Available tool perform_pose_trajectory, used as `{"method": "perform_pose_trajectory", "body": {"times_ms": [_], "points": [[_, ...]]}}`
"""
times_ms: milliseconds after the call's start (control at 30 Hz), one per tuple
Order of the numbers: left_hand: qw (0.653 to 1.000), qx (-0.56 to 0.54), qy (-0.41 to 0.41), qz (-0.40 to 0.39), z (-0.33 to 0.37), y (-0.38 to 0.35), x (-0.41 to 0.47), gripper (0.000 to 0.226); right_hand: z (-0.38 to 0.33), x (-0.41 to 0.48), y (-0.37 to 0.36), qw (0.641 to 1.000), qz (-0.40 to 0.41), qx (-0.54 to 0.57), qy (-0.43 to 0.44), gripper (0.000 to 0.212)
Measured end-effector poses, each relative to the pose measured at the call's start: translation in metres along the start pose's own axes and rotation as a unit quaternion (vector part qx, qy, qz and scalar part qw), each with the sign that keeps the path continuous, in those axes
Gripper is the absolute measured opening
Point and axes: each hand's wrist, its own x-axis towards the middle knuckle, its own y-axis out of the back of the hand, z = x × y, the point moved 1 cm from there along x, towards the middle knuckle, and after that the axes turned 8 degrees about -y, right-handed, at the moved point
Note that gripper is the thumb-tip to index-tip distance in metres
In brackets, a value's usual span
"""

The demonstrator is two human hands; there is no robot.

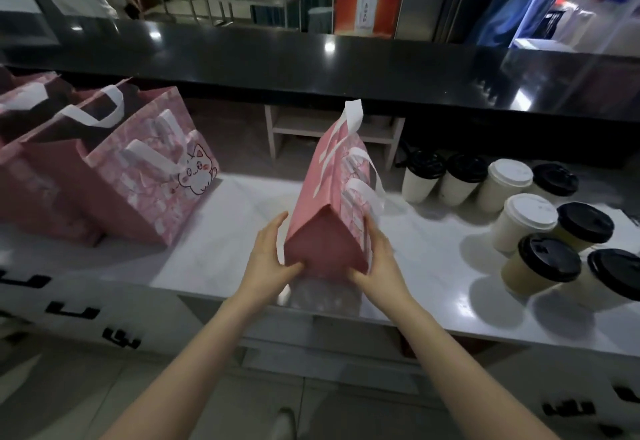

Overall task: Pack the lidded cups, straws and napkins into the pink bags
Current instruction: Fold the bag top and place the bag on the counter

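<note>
Head view: one pink bag point(325, 204) with white handles stands upright and pressed flat on the white counter point(214, 238), near centre, its narrow end toward the person. Left hand point(268, 256) clasps the near left corner, with the fingers point(277, 228) together along the left face and the thumb across the end panel. Right hand point(375, 256) clasps the near right corner, its fingers curled onto the patterned right face and the thumb on the end panel.

Two open pink bags point(145, 176) stand side by side at far left, well apart from the held bag; the nearer one bears a cat print. Eight lidded cups point(523, 221) are grouped at right, six with black lids and two with white. A black ledge point(311, 58) runs along the far side, with a small shelf point(332, 127) below it.
</note>
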Motion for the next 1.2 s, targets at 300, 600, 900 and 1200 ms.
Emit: {"method": "perform_pose_trajectory", "body": {"times_ms": [300, 600, 900, 1200], "points": [[0.998, -0.043, -0.018, 0.035, 0.004, -0.018, 0.001, 0.088, -0.002, 0.010, -0.005, 1.000, 0.030, -0.005, -0.005, 0.094], [0.991, -0.021, -0.111, 0.070, 0.070, -0.011, -0.009, 0.089, -0.036, -0.029, 0.056, 0.990, 0.052, 0.114, 0.066, 0.090], [0.970, -0.040, -0.217, 0.099, 0.168, -0.027, 0.050, 0.084, -0.089, -0.011, 0.151, 0.972, 0.148, 0.124, 0.135, 0.097], [0.961, -0.041, -0.260, 0.081, 0.220, -0.062, 0.192, 0.085, -0.119, 0.099, 0.234, 0.955, 0.244, 0.012, 0.167, 0.106]]}}
